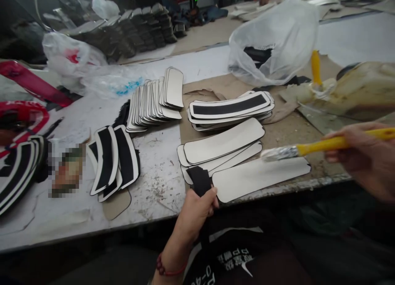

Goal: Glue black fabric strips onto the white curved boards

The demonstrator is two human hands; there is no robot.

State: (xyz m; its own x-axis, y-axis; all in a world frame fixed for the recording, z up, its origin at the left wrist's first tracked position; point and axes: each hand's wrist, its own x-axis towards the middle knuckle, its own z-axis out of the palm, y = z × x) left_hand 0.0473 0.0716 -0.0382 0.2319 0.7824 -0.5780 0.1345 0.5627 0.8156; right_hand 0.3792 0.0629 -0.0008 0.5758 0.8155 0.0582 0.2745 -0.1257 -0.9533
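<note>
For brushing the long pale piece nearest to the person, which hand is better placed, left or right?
Probably the right hand: it holds the yellow-handled brush, whose bristles are near the far edge of the pale piece. The left hand, at that piece's left end, holds a black strip.

Worktable (157,170): white top, stained and speckled; brown sheet (273,133) covers part. Clock positions are taken from picture centre. At 10 o'clock, fanned pale stack (151,108). At 1 to 2, stack topped by a black-striped panel (230,106); beyond, translucent bag (284,38). At 4, long pale panel (259,176), near edge. Toward 8, black-centred curved pieces (108,157), overlapping.
</note>
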